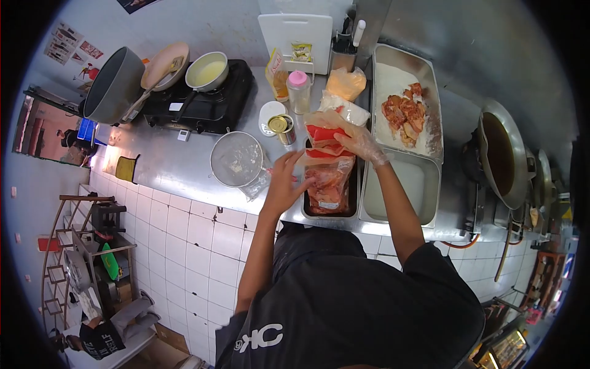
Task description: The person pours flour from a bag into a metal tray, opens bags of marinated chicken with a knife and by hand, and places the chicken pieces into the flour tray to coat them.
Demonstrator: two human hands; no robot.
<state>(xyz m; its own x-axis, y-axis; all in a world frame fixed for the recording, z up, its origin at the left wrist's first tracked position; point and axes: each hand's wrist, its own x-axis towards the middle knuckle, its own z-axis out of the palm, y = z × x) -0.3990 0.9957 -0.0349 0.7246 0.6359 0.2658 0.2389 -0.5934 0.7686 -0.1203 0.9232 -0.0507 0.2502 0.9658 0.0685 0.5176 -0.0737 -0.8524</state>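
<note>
A clear plastic bag of raw meat (327, 184) stands in a dark metal tray (353, 203) at the counter's front edge. My right hand (359, 144), in a clear plastic glove, grips the bag's red-printed top. My left hand (286, 184) is bare, with its fingers apart at the bag's left side. To the right is a long steel tray (384, 67) with white flour and coated meat pieces (405, 115). A steel pan (399, 184) with pale liquid sits nearer me. Left of my left hand lies a round sieve (236, 158) with flour bits.
A black stove (196, 111) at the left holds a small pot (207, 72) and pans. Behind the bag stand a pink-capped bottle (298, 92), an opened can (282, 128) and food packets. A large oil wok (501, 154) is at the right. Another person (101, 338) sits at the lower left.
</note>
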